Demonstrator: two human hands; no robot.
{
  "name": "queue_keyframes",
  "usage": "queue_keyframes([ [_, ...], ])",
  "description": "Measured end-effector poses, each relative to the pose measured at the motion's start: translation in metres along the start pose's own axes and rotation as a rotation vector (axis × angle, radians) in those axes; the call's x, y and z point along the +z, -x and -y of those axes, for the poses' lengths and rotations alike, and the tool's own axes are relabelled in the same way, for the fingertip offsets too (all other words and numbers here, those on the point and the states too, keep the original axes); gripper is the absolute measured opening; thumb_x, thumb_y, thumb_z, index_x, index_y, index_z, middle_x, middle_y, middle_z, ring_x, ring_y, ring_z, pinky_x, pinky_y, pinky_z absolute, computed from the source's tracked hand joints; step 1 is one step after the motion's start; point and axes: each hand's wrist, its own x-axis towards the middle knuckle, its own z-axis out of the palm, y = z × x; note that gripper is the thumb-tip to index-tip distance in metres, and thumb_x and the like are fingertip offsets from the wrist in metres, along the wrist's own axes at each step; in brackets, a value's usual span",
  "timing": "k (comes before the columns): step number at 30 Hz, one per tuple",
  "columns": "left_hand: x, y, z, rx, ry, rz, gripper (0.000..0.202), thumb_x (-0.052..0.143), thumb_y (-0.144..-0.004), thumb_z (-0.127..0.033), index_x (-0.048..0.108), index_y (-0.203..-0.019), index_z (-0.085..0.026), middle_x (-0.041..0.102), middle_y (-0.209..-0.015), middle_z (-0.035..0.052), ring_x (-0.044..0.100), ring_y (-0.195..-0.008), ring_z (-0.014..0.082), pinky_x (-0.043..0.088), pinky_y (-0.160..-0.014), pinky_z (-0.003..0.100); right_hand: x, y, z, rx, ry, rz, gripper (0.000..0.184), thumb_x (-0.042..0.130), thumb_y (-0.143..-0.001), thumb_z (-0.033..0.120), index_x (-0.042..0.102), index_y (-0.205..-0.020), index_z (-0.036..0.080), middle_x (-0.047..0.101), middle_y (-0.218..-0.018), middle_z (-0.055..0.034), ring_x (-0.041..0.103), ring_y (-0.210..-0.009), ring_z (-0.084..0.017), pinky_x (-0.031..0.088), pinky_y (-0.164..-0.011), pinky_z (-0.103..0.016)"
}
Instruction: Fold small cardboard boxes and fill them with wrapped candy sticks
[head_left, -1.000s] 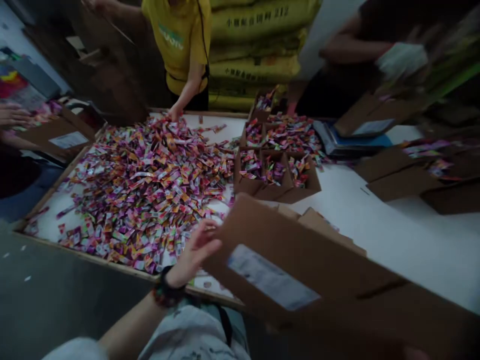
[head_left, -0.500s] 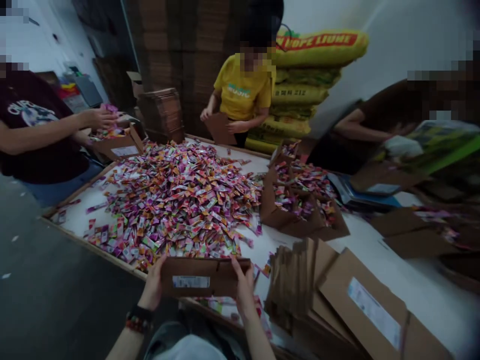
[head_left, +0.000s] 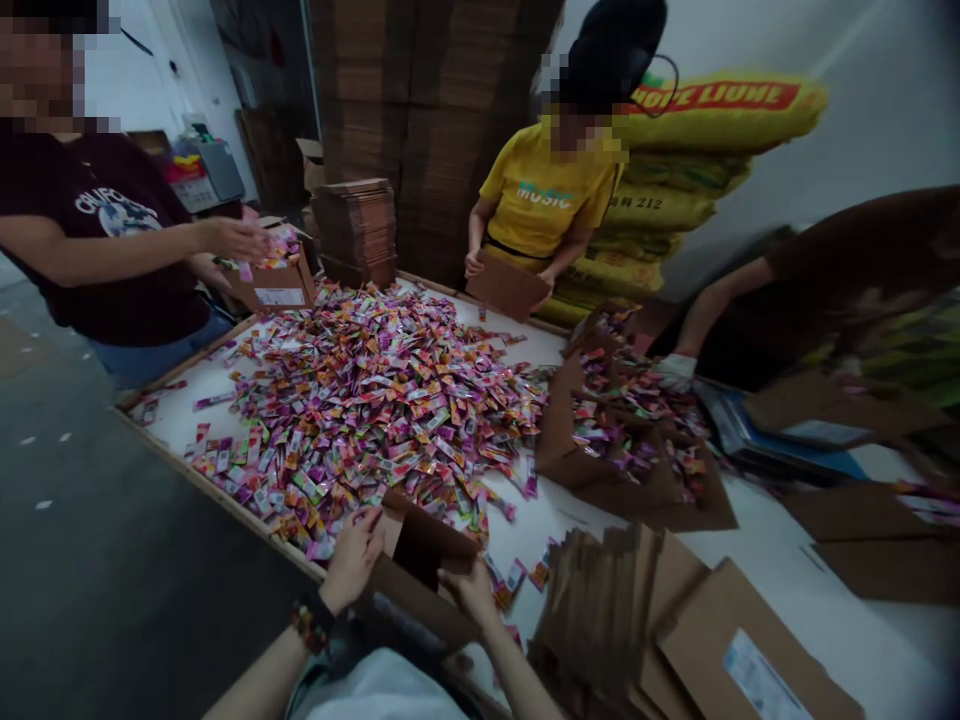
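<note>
Bare left hand (head_left: 352,562) and right hand (head_left: 469,590) held forward, low and just apart, left fingers (head_left: 366,530) spread.

Across the bench (head_left: 750,530), a person in a yellow T-shirt (head_left: 544,200) holds a flat piece of cardboard (head_left: 507,285) against its far edge. Behind that person, yellow woven sacks (head_left: 675,210) are piled against the wall, and tall stacks of flattened cardboard (head_left: 427,120) rise beyond the bench. At the bench's left end, a person in a dark T-shirt (head_left: 97,220) holds one hand above a small carton of sachets (head_left: 277,285). At its right side, a person with a white glove (head_left: 677,372) reaches just beside a weighing scale (head_left: 750,430).
</note>
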Motion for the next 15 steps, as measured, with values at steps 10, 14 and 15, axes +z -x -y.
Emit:
queue_keyframes([
  [10,0.023,-0.009,0.013,0.131,-0.262,-0.181,0.051,0.024,-0.098,-0.031,0.030,-0.144,-0.010,0.027,-0.146,0.0236,0.025,-0.143,0.0307,0.027,-0.115,0.054,-0.037,0.019,0.047,-0.429,0.734,0.778,0.078,0.063,-0.082,0.055,0.039,-0.148,0.023,0.024,-0.157,-0.0129,0.015,-0.147,-0.034,0.004,-0.119,-0.056],
  [14,0.003,-0.008,0.007,0.431,-0.603,0.359,0.072,0.044,-0.089,-0.053,0.031,-0.149,-0.014,0.024,-0.157,0.0217,0.007,-0.148,0.0412,0.001,-0.114,0.067,-0.036,0.011,0.051,-0.420,0.983,1.076,0.094,0.064,-0.078,0.062,0.027,-0.153,0.020,-0.001,-0.160,-0.0153,0.000,-0.147,-0.038,0.009,-0.118,-0.059],
  [15,-0.001,-0.011,0.002,0.494,-0.666,0.538,0.085,0.050,-0.083,-0.062,0.030,-0.150,-0.013,0.026,-0.157,0.0219,0.009,-0.147,0.0425,-0.002,-0.114,0.067,-0.035,0.006,0.052,-0.439,1.014,1.146,0.093,0.069,-0.076,0.059,0.028,-0.153,0.026,-0.005,-0.160,-0.0134,-0.001,-0.147,-0.040,0.008,-0.117,-0.061],
])
